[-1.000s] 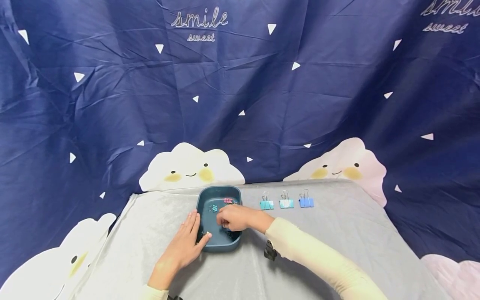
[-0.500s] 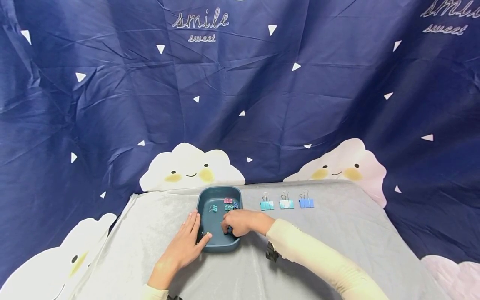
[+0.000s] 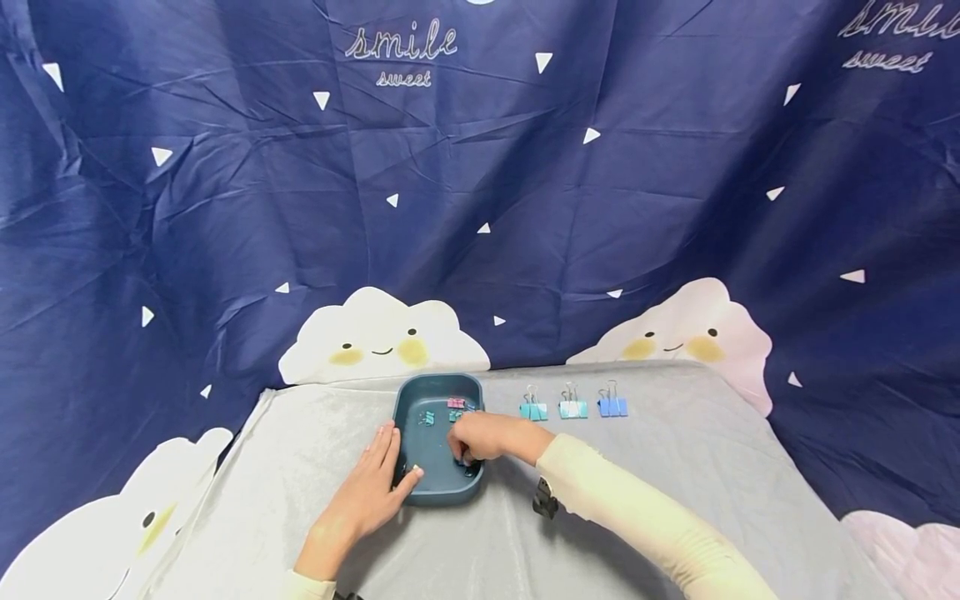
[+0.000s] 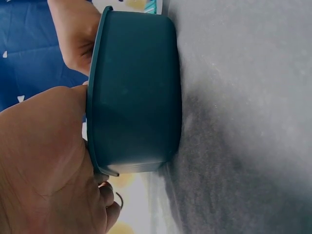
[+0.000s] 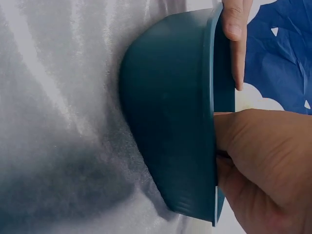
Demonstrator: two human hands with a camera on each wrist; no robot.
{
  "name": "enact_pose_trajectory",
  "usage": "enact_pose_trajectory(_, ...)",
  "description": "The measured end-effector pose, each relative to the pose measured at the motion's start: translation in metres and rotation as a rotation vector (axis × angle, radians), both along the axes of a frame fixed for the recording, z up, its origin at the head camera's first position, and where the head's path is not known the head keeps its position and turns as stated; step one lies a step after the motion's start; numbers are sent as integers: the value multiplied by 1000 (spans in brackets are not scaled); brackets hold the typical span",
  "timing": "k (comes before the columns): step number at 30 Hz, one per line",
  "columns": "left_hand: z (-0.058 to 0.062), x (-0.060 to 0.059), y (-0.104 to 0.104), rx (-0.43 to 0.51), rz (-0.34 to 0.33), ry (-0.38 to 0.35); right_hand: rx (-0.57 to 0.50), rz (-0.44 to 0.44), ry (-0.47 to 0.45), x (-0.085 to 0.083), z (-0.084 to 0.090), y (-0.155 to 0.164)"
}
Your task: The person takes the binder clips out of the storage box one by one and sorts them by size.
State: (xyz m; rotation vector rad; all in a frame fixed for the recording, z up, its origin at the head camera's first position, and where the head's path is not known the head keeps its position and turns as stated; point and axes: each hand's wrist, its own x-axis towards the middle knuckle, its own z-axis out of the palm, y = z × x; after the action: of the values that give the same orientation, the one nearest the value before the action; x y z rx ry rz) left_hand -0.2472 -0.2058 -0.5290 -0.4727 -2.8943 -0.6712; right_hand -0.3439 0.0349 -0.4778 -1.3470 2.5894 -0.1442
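Left hand [image 3: 365, 493] flat on tabletop [image 3: 675, 467], fingers straight against tray [image 3: 405, 398] wall, thumb on rim: keep bracing. Right hand [image 3: 483, 437] curled inside tray over small clips [image 3: 455, 403]; whether it holds one, cannot tell. Pinch one clip, lift straight. Beyond: three clips [image 3: 573, 407] in row.

Navy cloud-print backdrop [image 3: 480, 208]; grey cloth-covered table [image 3: 675, 467].

A matt, smooth plastic tray [image 3: 405, 398] sits on soft grey cloth [image 3: 660, 467] with a faint sheen.
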Motion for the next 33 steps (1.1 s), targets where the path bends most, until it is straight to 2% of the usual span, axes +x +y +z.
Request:
enact_pose_trajectory(5,-3,0,-1,13,-12,43,-11,9,35,2,-1,0)
enact_pose_trajectory(9,-2,-1,0,-1,-2,4,-11,20,89,3,-4,1)
enact_pose_trajectory(13,0,-2,0,-14,8,-32,-30,21,99,4,-8,2)
enact_pose_trajectory(17,0,-1,0,-3,0,-9,-52,22,94,3,-8,2)
enact_pose_trajectory(20,0,-1,0,8,-3,4,-63,54,117,2,-9,3)
enact_pose_trajectory(24,1,-1,0,-3,6,-24,-83,85,147,2,-12,4)
enact_pose_trajectory(33,2,-2,0,-20,11,-43,-130,84,186,1,-17,5)
